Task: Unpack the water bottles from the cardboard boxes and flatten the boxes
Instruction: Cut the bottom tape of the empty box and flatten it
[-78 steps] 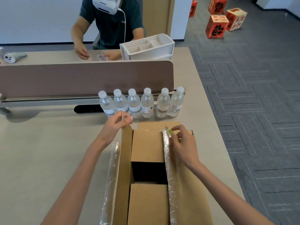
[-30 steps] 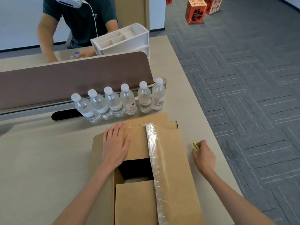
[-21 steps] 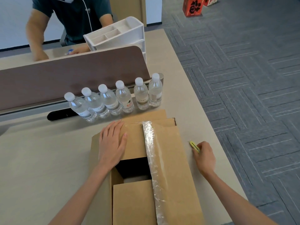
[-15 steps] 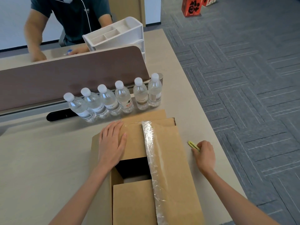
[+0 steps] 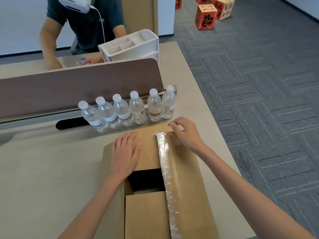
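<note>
Cardboard box (image 5: 183, 169) at 6 o'clock on the worktop (image 5: 43, 169), both hands at its far end.

The left hand (image 5: 125, 152) lies flat on the box's 11 o'clock flap, fingers straight, its grip holding nothing. The right hand (image 5: 187, 133) is over the 1 o'clock corner with fingers loosely bent and nothing visible in its grip. A crumpled tape strip (image 5: 165, 169) runs along the folded-in right flap. The gap between the flaps is too dark to tell the contents. Six water bottles (image 5: 136, 109) stand upright in a row just beside the box at 12 o'clock, against the divider (image 5: 69, 90). Beyond it are a white organiser (image 5: 138, 47) with compartments and a seated person (image 5: 86, 28). Red boxes (image 5: 205, 18) sit on the carpet at 1 o'clock.
</note>
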